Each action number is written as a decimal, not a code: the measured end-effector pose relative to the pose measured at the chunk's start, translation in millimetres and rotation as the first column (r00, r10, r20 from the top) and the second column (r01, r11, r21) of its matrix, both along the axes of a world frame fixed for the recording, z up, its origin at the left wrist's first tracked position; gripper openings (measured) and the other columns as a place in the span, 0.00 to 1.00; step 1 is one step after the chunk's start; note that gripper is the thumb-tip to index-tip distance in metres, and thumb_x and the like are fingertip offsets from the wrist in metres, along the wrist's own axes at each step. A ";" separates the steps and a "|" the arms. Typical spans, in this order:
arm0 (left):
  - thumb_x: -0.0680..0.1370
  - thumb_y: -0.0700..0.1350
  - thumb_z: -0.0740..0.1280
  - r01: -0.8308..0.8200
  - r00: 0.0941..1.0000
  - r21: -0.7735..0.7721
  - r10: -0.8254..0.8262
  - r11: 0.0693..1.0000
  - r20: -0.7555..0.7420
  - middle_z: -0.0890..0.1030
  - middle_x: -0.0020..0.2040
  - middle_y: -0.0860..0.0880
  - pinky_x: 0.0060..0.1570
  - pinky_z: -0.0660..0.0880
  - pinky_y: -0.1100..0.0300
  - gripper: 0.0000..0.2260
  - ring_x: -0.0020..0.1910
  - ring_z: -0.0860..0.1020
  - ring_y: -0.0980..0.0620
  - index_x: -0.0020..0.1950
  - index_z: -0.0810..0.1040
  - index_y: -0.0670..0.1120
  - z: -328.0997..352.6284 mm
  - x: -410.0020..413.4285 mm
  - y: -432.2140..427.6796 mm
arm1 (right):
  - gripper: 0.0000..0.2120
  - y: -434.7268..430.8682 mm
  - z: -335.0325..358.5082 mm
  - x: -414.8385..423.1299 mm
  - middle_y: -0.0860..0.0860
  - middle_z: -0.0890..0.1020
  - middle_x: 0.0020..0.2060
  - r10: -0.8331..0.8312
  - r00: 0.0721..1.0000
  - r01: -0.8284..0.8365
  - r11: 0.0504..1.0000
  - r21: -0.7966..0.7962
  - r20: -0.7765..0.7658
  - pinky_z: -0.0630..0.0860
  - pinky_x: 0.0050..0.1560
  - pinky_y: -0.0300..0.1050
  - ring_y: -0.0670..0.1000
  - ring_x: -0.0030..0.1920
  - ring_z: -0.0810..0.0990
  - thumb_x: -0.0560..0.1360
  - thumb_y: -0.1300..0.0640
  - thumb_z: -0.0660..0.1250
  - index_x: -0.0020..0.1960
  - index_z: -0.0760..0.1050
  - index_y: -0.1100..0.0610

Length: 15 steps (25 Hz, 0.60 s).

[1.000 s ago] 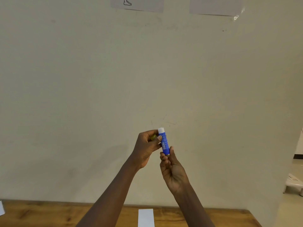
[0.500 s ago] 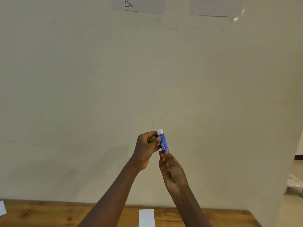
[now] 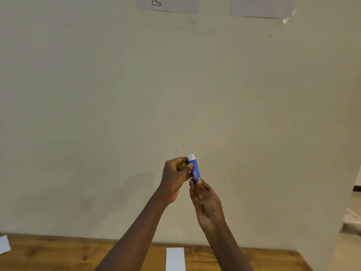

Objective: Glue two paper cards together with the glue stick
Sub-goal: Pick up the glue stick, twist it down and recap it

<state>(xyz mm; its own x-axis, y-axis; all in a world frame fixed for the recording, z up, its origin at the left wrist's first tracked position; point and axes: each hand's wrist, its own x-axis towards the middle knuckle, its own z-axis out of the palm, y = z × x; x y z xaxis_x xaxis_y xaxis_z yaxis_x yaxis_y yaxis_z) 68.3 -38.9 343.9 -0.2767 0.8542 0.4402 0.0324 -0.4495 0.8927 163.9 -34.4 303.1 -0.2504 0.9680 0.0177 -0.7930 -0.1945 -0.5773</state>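
I hold a blue glue stick (image 3: 195, 171) upright in front of the wall, its white glue tip showing at the top. My right hand (image 3: 206, 200) grips its lower end with the fingertips. My left hand (image 3: 174, 178) pinches the upper part of the tube and also holds a small yellow cap (image 3: 182, 166) in its fingers. A white paper card (image 3: 175, 258) lies on the wooden table (image 3: 58, 257) below my forearms. Another white card (image 3: 4, 243) shows at the table's left edge, cut off by the frame.
A plain cream wall fills most of the view, with two paper sheets (image 3: 168, 3) taped near the top. To the right the wall ends and a white stool (image 3: 351, 222) stands on the floor beyond it.
Both hands with the glue stick have shifted slightly left and stayed at the same height. The grip looks the same.
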 end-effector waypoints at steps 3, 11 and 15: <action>0.74 0.36 0.65 -0.105 0.994 -0.036 0.105 0.994 -0.013 0.80 0.49 0.38 0.47 0.80 0.55 0.11 0.45 0.80 0.44 0.56 0.75 0.35 -4.5 5.4 0.1 | 0.09 1.1 -4.6 -3.8 0.56 0.80 0.38 -0.292 0.930 0.277 0.956 0.095 0.224 0.81 0.36 0.39 0.55 0.40 0.81 0.68 0.72 0.66 0.41 0.77 0.59; 0.74 0.39 0.65 -0.243 0.967 -0.100 0.248 0.965 0.048 0.80 0.50 0.40 0.50 0.78 0.52 0.11 0.48 0.79 0.42 0.55 0.75 0.36 -3.5 20.3 1.5 | 0.08 7.7 -7.9 3.6 0.53 0.82 0.37 -0.623 0.664 0.391 0.760 0.520 0.412 0.80 0.36 0.33 0.54 0.41 0.82 0.66 0.66 0.71 0.40 0.75 0.54; 0.75 0.36 0.63 0.045 0.999 -0.004 -0.045 0.999 0.024 0.80 0.43 0.46 0.40 0.79 0.67 0.11 0.42 0.80 0.52 0.56 0.74 0.37 4.8 4.0 -1.1 | 0.20 2.3 0.8 14.2 0.54 0.83 0.28 0.100 0.968 -0.123 0.989 0.088 0.231 0.79 0.29 0.35 0.48 0.28 0.81 0.74 0.46 0.58 0.42 0.78 0.62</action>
<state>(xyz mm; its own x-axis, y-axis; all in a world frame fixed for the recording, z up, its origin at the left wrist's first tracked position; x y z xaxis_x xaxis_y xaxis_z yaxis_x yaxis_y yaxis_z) 72.2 -40.0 348.7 -0.2485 0.8680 0.4300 -0.0091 -0.4460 0.8950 178.1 -32.1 303.9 -0.3654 0.9298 0.0442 -0.6168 -0.2063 -0.7596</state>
